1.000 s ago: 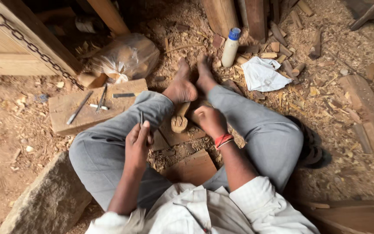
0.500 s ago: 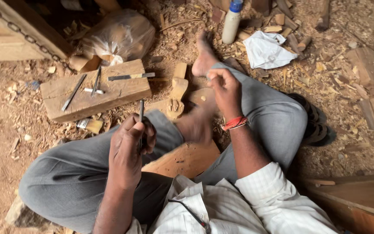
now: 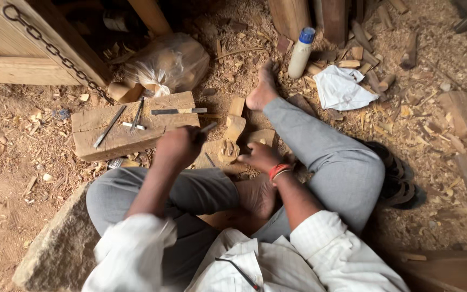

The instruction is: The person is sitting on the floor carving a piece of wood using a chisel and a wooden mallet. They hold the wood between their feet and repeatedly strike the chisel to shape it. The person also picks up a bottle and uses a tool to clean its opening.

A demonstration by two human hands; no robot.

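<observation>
Left hand (image 3: 177, 145) now raised, fist around chisel (image 3: 207, 128); right hand (image 3: 259, 157) gripping wooden carving (image 3: 228, 150).

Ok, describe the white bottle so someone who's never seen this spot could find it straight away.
Start at the person's outstretched bare foot on the sawdust-covered ground. Just past its toes, toward the upright wooden posts, stands a small white plastic bottle, leaning slightly. Its blue cap sets it apart from the brown wood offcuts and the crumpled white cloth beside it.

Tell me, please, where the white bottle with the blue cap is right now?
In the head view, the white bottle lies on the wood shavings at top centre, beyond the bare foot and left of the crumpled white cloth.
</observation>
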